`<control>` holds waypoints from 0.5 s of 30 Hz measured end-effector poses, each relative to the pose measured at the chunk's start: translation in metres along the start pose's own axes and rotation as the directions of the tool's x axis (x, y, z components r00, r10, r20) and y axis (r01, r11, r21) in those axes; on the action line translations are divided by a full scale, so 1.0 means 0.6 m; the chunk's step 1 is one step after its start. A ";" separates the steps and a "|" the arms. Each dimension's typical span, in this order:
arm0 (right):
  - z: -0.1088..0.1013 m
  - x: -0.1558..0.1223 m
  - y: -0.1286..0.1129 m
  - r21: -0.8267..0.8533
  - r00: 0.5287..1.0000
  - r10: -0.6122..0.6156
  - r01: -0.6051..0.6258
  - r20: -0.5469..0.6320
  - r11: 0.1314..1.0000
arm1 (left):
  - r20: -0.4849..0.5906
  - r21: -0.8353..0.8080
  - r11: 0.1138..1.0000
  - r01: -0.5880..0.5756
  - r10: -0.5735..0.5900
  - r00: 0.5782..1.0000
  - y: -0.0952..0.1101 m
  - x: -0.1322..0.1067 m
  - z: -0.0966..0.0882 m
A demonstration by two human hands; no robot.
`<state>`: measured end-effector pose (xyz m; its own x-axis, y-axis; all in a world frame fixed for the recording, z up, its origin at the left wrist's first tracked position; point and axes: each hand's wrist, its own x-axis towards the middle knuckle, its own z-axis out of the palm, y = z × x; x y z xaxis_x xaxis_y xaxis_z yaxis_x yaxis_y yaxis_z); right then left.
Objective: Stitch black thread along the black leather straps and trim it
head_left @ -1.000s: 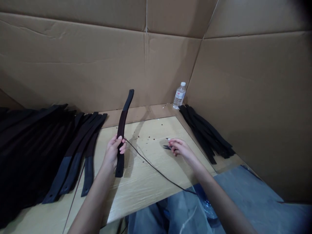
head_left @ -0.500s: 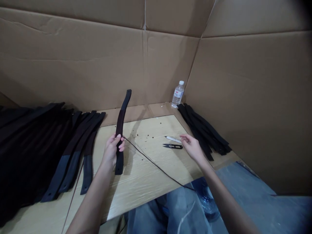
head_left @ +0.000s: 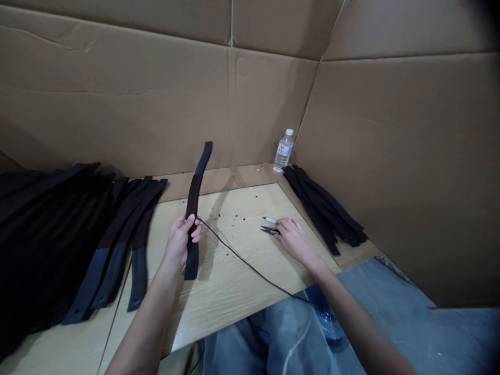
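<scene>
My left hand (head_left: 183, 240) is closed around the middle of a dark strap (head_left: 194, 194), holding it upright with its lower end on the wooden table (head_left: 234, 291). A thin black thread (head_left: 250, 266) runs from the strap at my left fingers across the table down to my lap. My right hand (head_left: 294, 238) lies on the table over a pair of black thread snips (head_left: 269, 229), its fingers curled on their handle end; only the tips show. A small white stick (head_left: 269, 220) lies just beyond the snips.
Many dark straps (head_left: 97, 245) are heaped on the left of the table. A smaller pile of black straps (head_left: 324, 208) lies at the right. A water bottle (head_left: 284, 151) stands in the back corner. Cardboard walls (head_left: 156, 104) enclose the table. Dark crumbs (head_left: 238, 211) dot its middle.
My right hand let go of the snips and drew to the right, then came back and now covers their handle. My left hand and the strap have stayed put.
</scene>
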<state>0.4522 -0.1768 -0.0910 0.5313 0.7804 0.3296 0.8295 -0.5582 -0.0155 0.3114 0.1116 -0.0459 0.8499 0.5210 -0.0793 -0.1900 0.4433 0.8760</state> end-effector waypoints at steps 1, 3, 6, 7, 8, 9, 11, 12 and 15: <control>0.000 0.001 0.000 -0.001 1.000 -0.001 0.001 0.001 1.000 | 0.003 0.004 1.000 0.001 -0.001 1.000 0.000 0.000 0.001; -0.001 0.003 -0.003 0.008 1.000 -0.009 0.009 -0.001 1.000 | 0.011 0.012 1.000 0.000 -0.001 1.000 0.000 -0.002 0.004; -0.002 0.008 -0.010 0.036 0.999 -0.026 0.027 -0.019 0.999 | 0.019 0.033 0.999 -0.005 0.004 1.000 0.001 -0.004 0.007; -0.001 0.008 -0.013 0.051 0.999 -0.031 0.033 -0.029 0.998 | 0.021 0.043 0.999 -0.009 0.008 1.000 0.001 -0.004 0.007; 0.000 0.008 -0.016 0.071 0.998 -0.033 0.036 -0.044 0.997 | 0.024 0.050 0.999 -0.012 0.010 1.000 0.001 -0.004 0.007; 0.002 0.007 -0.021 0.099 0.998 -0.035 0.041 -0.061 0.994 | 0.026 0.053 0.999 -0.011 0.010 1.000 0.000 -0.004 0.006; 0.003 0.005 -0.036 0.193 0.995 -0.051 0.068 -0.091 0.979 | 0.027 0.049 0.999 -0.008 0.007 1.000 -0.001 -0.003 0.005; 0.002 0.003 -0.046 0.260 0.992 -0.067 0.093 -0.106 0.961 | 0.026 0.044 0.999 -0.007 0.005 1.000 -0.001 -0.003 0.004; -0.011 0.007 -0.089 0.555 0.976 -0.035 0.152 -0.216 0.818 | 0.025 0.030 1.000 -0.002 0.001 1.000 -0.003 -0.001 0.002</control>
<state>0.4090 -0.1456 -0.0825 0.4521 0.7206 0.5257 0.8546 -0.1812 -0.4866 0.3115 0.1097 -0.0468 0.8617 0.5030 -0.0664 -0.1767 0.4201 0.8901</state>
